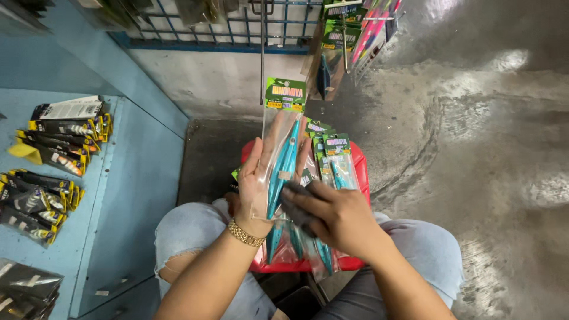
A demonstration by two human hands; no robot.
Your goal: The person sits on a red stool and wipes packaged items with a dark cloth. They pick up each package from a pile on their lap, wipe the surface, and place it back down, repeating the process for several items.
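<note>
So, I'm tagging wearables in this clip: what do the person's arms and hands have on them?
Both forearms are bare, with no sleeves or gloves. The left hand has a gold-coloured chain-link bracelet at its wrist. The right hand shows no jewellery.
</note>
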